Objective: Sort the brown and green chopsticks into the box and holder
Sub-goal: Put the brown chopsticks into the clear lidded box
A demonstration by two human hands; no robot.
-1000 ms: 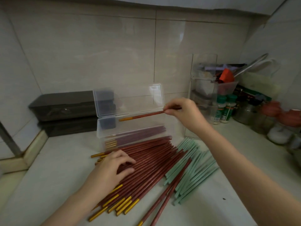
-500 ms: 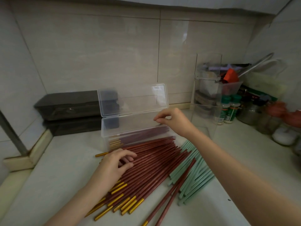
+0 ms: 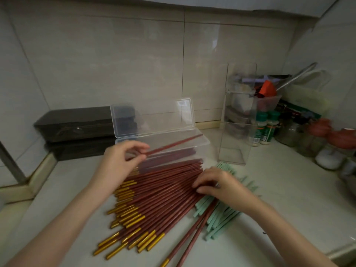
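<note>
My left hand (image 3: 121,164) pinched one brown chopstick (image 3: 173,144), dark red shaft, slanted above open clear box (image 3: 154,120). My right hand (image 3: 221,186) lay curled on brown pile (image 3: 163,193), gold ends; grasp unclear. Beside it, green chopsticks (image 3: 221,222).

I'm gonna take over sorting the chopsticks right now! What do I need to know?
Left hand: pinches one brown chopstick, held over the open clear box.
Right hand: fingers on the tips of the brown pile; unclear if it grips one.
Done: a few brown ones lie in the box.
Left: most brown ones are on the counter; the green chopsticks lie beside them, none in the tall clear holder.
</note>
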